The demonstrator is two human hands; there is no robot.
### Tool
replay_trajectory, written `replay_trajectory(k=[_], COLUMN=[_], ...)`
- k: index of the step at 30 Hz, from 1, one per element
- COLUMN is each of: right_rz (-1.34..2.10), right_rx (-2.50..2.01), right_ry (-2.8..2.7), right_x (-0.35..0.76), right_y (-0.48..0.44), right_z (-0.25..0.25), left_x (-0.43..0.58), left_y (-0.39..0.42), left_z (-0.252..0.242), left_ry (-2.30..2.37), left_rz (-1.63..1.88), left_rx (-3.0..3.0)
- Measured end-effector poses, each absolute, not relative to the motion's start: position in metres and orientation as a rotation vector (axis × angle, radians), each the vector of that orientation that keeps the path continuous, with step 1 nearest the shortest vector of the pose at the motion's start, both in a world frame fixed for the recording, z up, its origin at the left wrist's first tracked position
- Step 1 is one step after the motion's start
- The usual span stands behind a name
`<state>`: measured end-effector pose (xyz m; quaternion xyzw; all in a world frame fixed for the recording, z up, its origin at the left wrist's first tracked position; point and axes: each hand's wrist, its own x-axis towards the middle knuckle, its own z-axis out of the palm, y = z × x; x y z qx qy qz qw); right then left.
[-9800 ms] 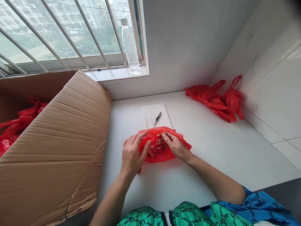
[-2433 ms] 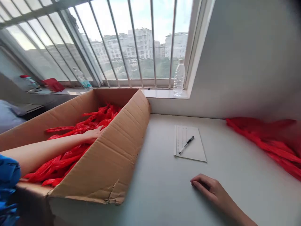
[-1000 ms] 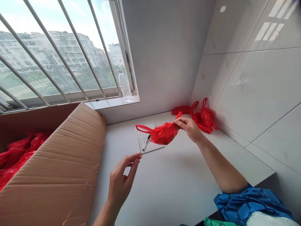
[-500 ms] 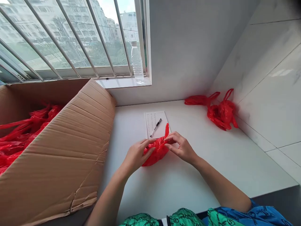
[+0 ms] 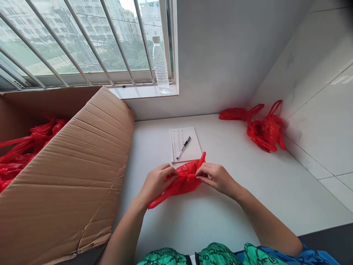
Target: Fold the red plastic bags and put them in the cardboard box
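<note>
A crumpled red plastic bag (image 5: 185,181) is stretched between my hands over the white tabletop (image 5: 193,224). My left hand (image 5: 159,182) pinches its left side, and a loose red end trails down below those fingers. On the other side my right hand (image 5: 216,177) grips the bag between thumb and fingers, with a handle tip poking up beside it. Just beyond the bag lies a notepad (image 5: 196,147) with printed marks, and a black-and-clear pen (image 5: 183,148) rests slantwise on it. Whatever the bag may contain is hidden.
At the left stands a big cardboard box (image 5: 82,176) holding several red plastic bags (image 5: 35,140). More red bags (image 5: 266,130) sit at the back right, by the tiled wall (image 5: 311,121). A clear water bottle (image 5: 160,68) stands on the windowsill beside the barred window.
My hands have drawn slightly apart, pulling the bag wider. Its loose end now shows below my left hand, and more of the notepad is visible. The view has shifted a little.
</note>
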<state>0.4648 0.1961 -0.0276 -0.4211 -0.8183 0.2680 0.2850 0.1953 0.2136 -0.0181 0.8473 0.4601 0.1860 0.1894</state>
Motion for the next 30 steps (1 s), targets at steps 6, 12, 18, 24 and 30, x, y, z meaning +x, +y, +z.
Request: replay_trajectory(k=[6, 12, 18, 24, 30], right_rz=[0.911, 0.870, 0.743, 0.740, 0.964], right_rx=[-1.330, -1.340, -1.412, -1.390, -1.312], right_ry=[-2.060, -2.144, -2.099, -2.006, -1.708], right_x=[0.496, 0.487, 0.448, 0.438, 0.494], right_y=[0.196, 0.193, 0.189, 0.191, 0.201], right_z=[-0.009, -0.007, -0.017, -0.026, -0.010], left_x=[0.172, 0.203, 0.222, 0.214, 0.186], left_y=[0.221, 0.203, 0.202, 0.208, 0.215], left_z=[-0.013, 0.003, -0.018, -0.018, 0.001], left_ry=[1.659, 1.381, 1.327, 1.454, 1.675], left_rz=[0.721, 0.853, 0.525, 0.638, 1.275], left_rx=[2.170, 2.424, 2.730, 2.538, 1.959])
